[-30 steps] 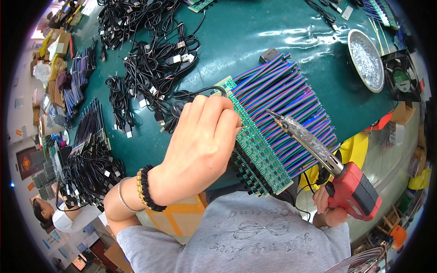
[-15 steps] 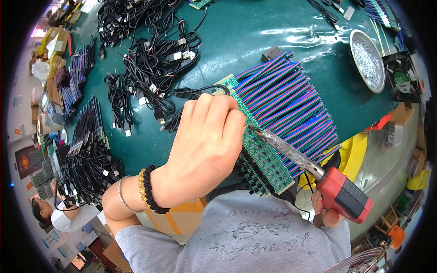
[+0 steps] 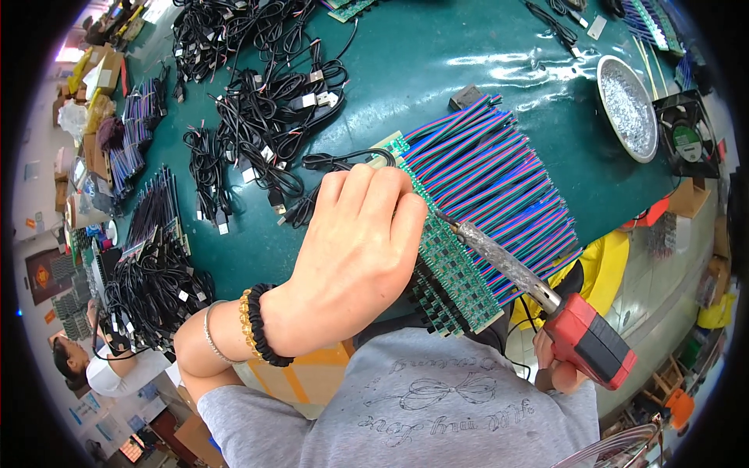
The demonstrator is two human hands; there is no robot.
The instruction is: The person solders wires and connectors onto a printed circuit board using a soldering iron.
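Observation:
My left hand (image 3: 355,246) is closed in a pinch over the upper left edge of a panel of green circuit boards (image 3: 460,277). A black cable (image 3: 337,160) loops up to its fingers, and the fingertips themselves are hidden beneath the hand. Rows of multicoloured ribbon wires (image 3: 499,187) fan out from the panel's right side. In my right hand (image 3: 558,365), partly hidden behind the handle, is a red and black soldering iron (image 3: 511,269). Its thin tip points at the boards, just right of my left fingers; contact cannot be made out.
Bundled black USB cables (image 3: 257,117) cover the table's (image 3: 406,70) left half, with more wired boards (image 3: 160,257) at its left edge. At the right stand a round dish of silvery bits (image 3: 628,109) and a small black fan (image 3: 688,140). A person (image 3: 109,374) sits far left.
The soldering iron has shifted slightly right and down, so its tip is farther from my left fingertips. My left hand has moved a little to the right, still pinched.

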